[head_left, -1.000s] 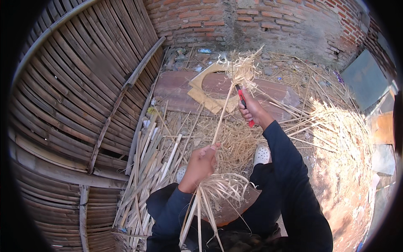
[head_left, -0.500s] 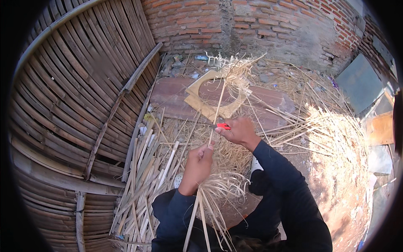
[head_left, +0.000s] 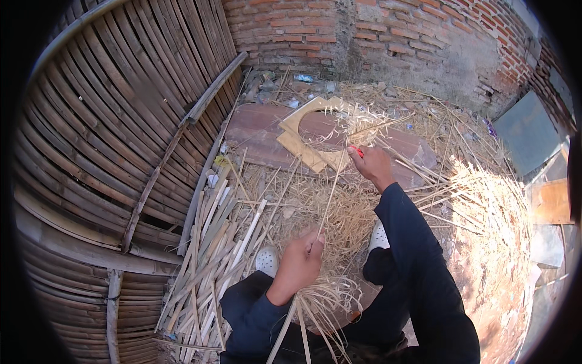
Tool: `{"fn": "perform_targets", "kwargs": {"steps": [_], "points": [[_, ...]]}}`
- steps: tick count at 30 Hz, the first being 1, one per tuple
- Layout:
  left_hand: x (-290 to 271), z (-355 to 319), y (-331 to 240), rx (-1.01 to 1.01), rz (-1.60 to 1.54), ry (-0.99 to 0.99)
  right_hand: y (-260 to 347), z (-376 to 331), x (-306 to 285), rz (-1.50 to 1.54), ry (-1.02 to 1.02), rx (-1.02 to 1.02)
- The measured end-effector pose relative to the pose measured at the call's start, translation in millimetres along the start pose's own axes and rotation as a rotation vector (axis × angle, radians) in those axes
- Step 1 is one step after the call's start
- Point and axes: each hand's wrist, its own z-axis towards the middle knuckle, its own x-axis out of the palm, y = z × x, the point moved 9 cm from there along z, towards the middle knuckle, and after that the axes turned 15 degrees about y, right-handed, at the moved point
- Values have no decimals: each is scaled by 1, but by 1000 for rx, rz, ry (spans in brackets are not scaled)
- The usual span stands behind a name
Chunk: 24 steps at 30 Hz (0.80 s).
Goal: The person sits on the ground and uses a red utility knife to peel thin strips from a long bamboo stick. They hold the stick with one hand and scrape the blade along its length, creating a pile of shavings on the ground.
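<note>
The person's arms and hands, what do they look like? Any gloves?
No gloves: both the left hand and the right hand are bare. Long dark navy fabric sleeves cover both arms down to the wrists, plain, with no markings visible.

Your left hand (head_left: 301,264) gripped a dry, matt bamboo strip (head_left: 332,194); the right hand (head_left: 373,165) held a glossy red plastic handle (head_left: 357,150). Beyond lay rough brick (head_left: 364,36).

Dark navy long sleeves (head_left: 418,255), dark trousers (head_left: 242,303), white perforated clogs (head_left: 267,261), bare hands.
</note>
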Motion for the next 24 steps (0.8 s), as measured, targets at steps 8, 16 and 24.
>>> {"fn": "perform_targets", "kwargs": {"steps": [8,16,24], "points": [[11,8,46,-248,-412,27,-6,2,18,213,245,177],[-21,6,30,-198,-889,-53,150,-92,-21,64,197,-456],[3,0,9,-252,-874,85,121,-78,-45,60,-20,-365]]}}
